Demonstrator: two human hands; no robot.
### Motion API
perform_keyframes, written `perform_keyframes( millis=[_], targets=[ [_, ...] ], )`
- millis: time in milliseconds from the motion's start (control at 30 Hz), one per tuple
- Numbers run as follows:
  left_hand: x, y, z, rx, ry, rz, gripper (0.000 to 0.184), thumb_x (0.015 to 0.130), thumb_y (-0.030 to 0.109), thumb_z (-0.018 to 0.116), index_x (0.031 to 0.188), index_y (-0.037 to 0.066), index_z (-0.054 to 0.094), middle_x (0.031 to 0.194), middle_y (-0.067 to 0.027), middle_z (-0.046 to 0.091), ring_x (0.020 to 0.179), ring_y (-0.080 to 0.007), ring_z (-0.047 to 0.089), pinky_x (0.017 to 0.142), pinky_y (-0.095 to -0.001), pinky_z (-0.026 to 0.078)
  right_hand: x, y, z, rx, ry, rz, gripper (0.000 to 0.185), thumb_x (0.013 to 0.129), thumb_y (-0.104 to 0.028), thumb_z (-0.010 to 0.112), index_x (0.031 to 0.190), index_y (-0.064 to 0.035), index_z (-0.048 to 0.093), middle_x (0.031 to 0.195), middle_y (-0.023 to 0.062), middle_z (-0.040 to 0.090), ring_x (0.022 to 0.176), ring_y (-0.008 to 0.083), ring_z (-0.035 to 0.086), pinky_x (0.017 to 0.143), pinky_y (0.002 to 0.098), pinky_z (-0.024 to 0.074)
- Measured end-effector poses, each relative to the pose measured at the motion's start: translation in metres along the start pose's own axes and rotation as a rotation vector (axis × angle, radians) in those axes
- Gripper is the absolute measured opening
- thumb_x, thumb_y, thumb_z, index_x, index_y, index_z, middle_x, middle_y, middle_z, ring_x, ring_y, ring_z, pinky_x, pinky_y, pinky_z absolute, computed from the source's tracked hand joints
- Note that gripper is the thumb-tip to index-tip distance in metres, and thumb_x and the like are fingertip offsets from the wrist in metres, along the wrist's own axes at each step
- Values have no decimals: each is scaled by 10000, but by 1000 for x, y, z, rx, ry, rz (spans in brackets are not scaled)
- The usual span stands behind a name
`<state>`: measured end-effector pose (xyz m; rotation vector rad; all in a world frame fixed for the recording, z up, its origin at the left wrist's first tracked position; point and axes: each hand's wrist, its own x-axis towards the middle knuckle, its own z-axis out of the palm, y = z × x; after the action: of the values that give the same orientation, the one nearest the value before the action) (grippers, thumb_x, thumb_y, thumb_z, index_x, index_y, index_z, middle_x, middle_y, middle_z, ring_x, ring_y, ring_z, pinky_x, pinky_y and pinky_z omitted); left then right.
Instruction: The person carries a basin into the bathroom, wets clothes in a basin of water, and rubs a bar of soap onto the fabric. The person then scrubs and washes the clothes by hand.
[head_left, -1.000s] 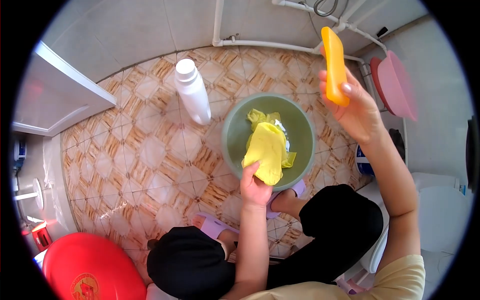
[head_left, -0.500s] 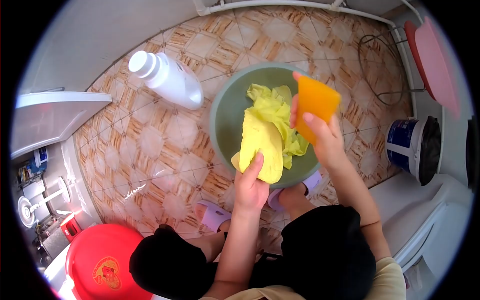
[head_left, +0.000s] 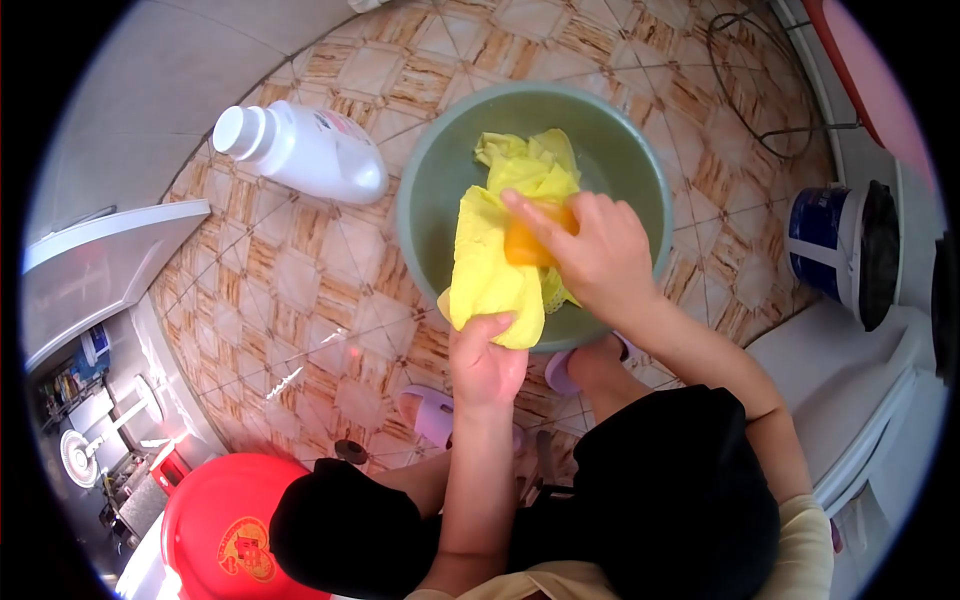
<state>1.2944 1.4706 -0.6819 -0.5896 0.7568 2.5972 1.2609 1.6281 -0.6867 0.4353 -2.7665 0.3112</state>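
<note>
Yellow cloth [head_left: 492, 265] over green basin [head_left: 432, 180]

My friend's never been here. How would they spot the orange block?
Find the round green basin on the tiled floor. Over it, the right hand holds the orange block, next to yellow cloth. Its deeper orange colour sets it apart from the crumpled cloth.

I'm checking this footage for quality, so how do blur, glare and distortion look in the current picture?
Head view: the right hand and orange bar look soft, probably from motion; head view: white glare streaks the tiled floor left of the green basin; head view: the lens seems to bow the foot of the wall, and the corners are black.
</note>
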Motion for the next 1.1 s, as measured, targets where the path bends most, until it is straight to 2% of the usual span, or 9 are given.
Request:
perform_keyframes(
  millis=[200,333,467,600,733,833,1000,1067,1100],
  targets=[
    [2,3,-7,-48,-19,-24,636,714,-30,428,1343,-20,328,1307,-130,441,1235,-274,413,1039,-388,338,4,-4,-4,37,-114,6,596,765,-149,531,1339,-293,454,695,31,396,593,188,451,527,308,352],
    [5,3,-11,-124,-36,-23,638,710,-33,421,1341,-22,330,1311,-132,438,1239,-281,410,1041,-391,337,-5,-19,-7,126,-113,-112,572,776,-146,526,1324,-300,467,709,34,412,608,199,468,523,316,353],
    [7,4,-14,-156,-4,-32,636,710,-26,423,1340,-23,336,1324,-146,435,1240,-287,414,1048,-401,331,2,-6,2,51,-134,55,555,772,-134,527,1297,-312,494,706,30,415,599,188,469,513,309,366],
    [5,5,-18,-348,-19,-61,623,728,-9,437,1342,-23,334,1330,-149,436,1246,-285,410,1052,-407,328,-6,-20,-4,83,-116,-140,558,763,-150,544,1295,-311,493,713,32,420,602,189,474,523,315,374],
    [5,3,-16,-336,-58,-53,572,789,38,456,1345,-18,334,1330,-147,442,1243,-286,416,1047,-411,333,5,-2,2,-6,-134,86,551,765,-132,536,1284,-315,503,710,33,414,595,181,469,514,302,370],
    [3,1,-22,-459,29,-92,529,839,82,461,1345,-13,337,1331,-146,443,1235,-288,428,1040,-415,341,-11,-25,-3,66,-102,-151,547,762,-159,551,1288,-302,496,716,43,426,588,194,467,515,314,372],
    [3,-1,-18,-354,-19,-76,517,856,121,488,1340,-1,355,1357,-147,422,1269,-295,390,1079,-439,284,0,-6,0,28,-136,100,577,755,-142,546,1300,-322,489,712,28,411,578,175,449,513,299,362],
    [2,-3,-22,-436,-15,-83,497,884,136,451,1346,-6,339,1347,-141,431,1244,-284,420,1046,-425,328,-11,-23,-7,88,-119,-138,566,750,-163,559,1296,-298,493,712,37,420,582,186,464,512,306,363],
    [1,-2,-21,-430,-14,-86,497,884,136,451,1346,-6,339,1347,-141,431,1244,-284,420,1046,-425,328,-12,-23,-6,93,-94,-148,555,748,-161,559,1285,-292,506,705,34,413,583,182,463,511,302,359]
  ],
)
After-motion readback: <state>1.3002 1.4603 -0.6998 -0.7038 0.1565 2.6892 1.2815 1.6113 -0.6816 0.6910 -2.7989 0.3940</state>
